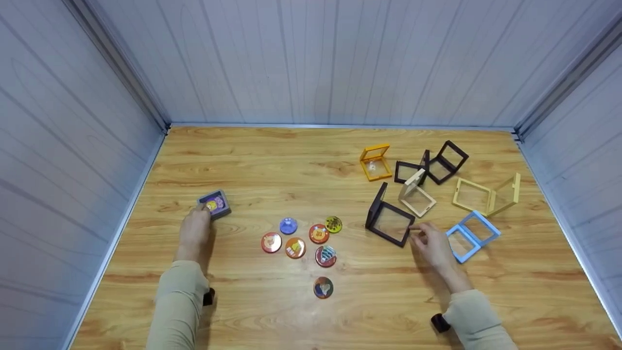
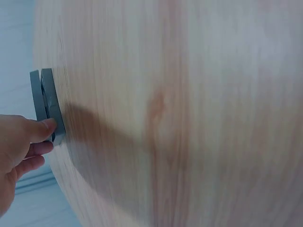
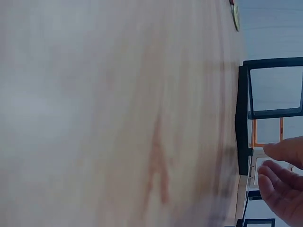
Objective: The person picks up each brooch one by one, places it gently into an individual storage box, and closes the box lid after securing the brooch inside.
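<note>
Pinches grey case (image 1: 227, 201) between thumb and fingers of left hand (image 1: 195, 226), at ten o'clock from round badges (image 1: 295, 248), with purple picture (image 1: 214, 203) inside. Holds right hand (image 1: 431, 243) at four o'clock from open black frame (image 1: 386, 237), just beside its edge, with fingers loosely bent, thumb apart; cannot tell whether touching. Has blue frame (image 1: 470, 235) near right hand, at three o'clock.

I am counting eight hinged frames: three black frames (image 1: 390, 223), one orange (image 1: 375, 167), one cream (image 1: 418, 200), one yellow (image 1: 473, 195), one blue (image 1: 463, 244), one grey frame (image 1: 223, 212). I am finding one purple-printed piece (image 1: 215, 203) inside the latter, recording seven loose round badges (image 1: 295, 248) and noting two hands (image 1: 195, 226).
</note>
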Tool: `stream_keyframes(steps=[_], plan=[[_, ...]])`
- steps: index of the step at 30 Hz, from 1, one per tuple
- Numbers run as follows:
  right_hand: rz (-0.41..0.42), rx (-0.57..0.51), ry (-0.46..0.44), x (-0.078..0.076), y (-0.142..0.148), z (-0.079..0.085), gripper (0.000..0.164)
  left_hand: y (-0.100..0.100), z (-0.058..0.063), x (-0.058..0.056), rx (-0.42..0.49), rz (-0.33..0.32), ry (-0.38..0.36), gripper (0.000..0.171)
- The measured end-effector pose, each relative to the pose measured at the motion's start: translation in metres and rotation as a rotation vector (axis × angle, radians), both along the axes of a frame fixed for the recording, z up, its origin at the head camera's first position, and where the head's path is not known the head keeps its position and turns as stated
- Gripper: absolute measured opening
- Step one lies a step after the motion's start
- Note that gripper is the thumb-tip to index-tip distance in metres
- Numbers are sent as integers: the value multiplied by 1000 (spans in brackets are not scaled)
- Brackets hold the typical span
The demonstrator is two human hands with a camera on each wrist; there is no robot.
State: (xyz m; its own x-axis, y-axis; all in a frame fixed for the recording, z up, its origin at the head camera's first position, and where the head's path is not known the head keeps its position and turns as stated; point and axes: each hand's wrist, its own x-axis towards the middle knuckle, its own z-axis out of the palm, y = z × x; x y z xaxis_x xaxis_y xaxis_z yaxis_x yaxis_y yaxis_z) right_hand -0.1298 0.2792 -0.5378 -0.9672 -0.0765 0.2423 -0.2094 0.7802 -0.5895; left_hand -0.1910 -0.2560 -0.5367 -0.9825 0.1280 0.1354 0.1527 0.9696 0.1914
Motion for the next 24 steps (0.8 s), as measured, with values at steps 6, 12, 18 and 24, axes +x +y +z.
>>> stream_keyframes(steps=[6, 12, 18, 24], plan=[[112, 86, 161, -17, 1, 16, 31, -9, 0, -2, 15, 16, -14, 24], [240, 164, 284, -39, -11, 36, 35, -16, 0, -3, -6, 25, 35, 20], [338, 247, 286, -55, -27, 48, 44, -22, 0, -8, 11, 41, 9, 27], [409, 328, 261, -68, -40, 55, 54, -28, 4, -12, -5, 44, 6, 24]])
